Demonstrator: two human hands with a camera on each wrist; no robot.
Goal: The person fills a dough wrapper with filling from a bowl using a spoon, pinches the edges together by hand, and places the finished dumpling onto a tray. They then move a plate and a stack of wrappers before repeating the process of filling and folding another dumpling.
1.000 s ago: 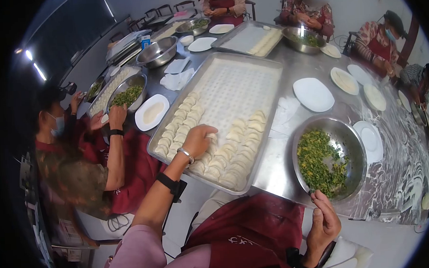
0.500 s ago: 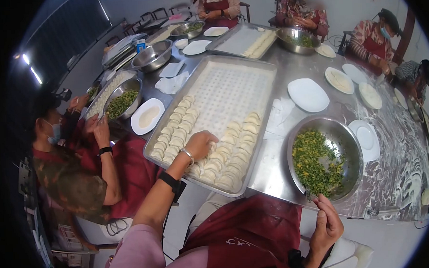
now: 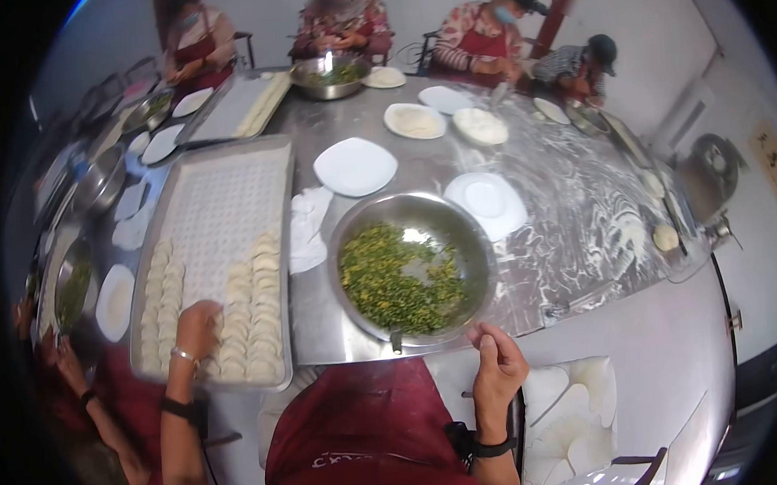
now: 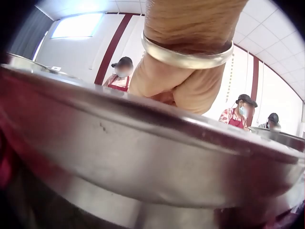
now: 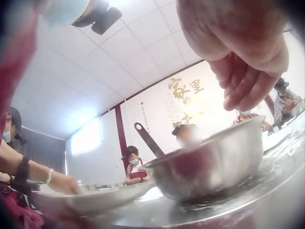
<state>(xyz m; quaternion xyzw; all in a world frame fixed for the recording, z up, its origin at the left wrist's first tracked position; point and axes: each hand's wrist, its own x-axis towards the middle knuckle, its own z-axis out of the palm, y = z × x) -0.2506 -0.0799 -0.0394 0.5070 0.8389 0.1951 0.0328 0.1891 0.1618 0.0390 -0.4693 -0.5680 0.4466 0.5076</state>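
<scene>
The left hand reaches down into the metal tray, its fingers among rows of pale folded dumplings; whether it pinches one is hidden. In the left wrist view, the tray's side covers the fingertips of the left hand. Beside the near right rim of the steel bowl, the right hand hangs loosely curled and holds nothing. Chopped green and yellow filling lies in that bowl. A utensil handle stands at its near rim, apart from the right hand.
White plates and a crumpled white sheet lie around the bowl. Flour is smeared over the right side of the metal table. Several people sit around it. Another tray lies behind; a patterned seat is at lower right.
The head view has swung right, so the tray and bowl appear farther left. The right hand has come away from the utensil handle. The left hand remains at the dumplings.
</scene>
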